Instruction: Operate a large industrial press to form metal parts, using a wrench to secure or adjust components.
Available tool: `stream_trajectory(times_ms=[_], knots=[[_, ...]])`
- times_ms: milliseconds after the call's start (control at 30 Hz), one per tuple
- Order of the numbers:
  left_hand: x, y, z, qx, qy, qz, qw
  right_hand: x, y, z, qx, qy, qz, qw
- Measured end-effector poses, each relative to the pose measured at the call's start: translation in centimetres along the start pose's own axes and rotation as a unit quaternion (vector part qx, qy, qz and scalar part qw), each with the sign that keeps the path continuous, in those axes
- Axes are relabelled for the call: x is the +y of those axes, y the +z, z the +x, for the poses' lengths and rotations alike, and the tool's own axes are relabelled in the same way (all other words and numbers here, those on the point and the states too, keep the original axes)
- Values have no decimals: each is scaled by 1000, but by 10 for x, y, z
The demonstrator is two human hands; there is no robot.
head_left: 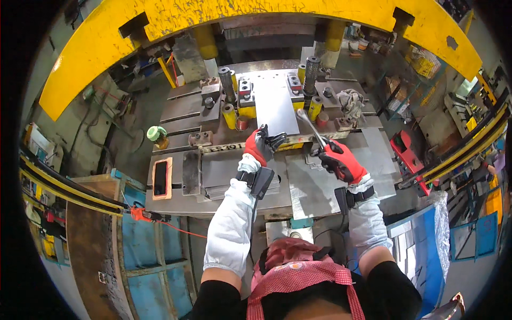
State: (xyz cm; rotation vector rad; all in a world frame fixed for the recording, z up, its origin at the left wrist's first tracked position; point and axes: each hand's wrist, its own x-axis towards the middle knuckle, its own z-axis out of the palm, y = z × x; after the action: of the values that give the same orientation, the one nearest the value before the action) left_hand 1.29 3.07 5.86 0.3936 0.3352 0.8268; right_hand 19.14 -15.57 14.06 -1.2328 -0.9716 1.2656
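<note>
A bright flat metal sheet (276,106) lies over the die (247,101) in the press, its near edge jutting toward me. At the sheet's near left corner is my left hand (261,145), in a red and black glove. Its fingers look closed on that corner, though the grip is partly hidden. My right hand (343,161), gloved alike, is closed round the handle of a long metal wrench-like tool (311,124). The tool's rounded head points up and left, close to the sheet's near right corner; I cannot tell whether they touch.
A stack of metal sheets (218,170) lies near my left forearm. Dark guide posts (311,74) and yellow cylinders (229,116) flank the die. A phone (160,177) lies at the table's left. A rag (350,102) sits to the right, and a yellow press beam (256,7) spans the top.
</note>
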Motion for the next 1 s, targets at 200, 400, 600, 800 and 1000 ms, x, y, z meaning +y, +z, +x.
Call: stream_trajectory(times_ms=[200, 400, 600, 800, 1000], knots=[[-1, -9, 3, 15, 29, 15, 999, -25, 0, 117, -50, -117, -34, 991], [-9, -7, 15, 17, -1, -13, 1000, 1, -60, 218, -128, -465, -404, 777], [-12, -29, 8, -19, -17, 0, 1000, -20, -40, 64, 8, -105, 67, 992], [-8, -51, 8, 4, 4, 38, 999, 76, -104, -70, 55, 51, 55, 996], [-10, -4, 18, 12, 52, 81, 995, 156, -135, -61, 76, 127, 28, 989]])
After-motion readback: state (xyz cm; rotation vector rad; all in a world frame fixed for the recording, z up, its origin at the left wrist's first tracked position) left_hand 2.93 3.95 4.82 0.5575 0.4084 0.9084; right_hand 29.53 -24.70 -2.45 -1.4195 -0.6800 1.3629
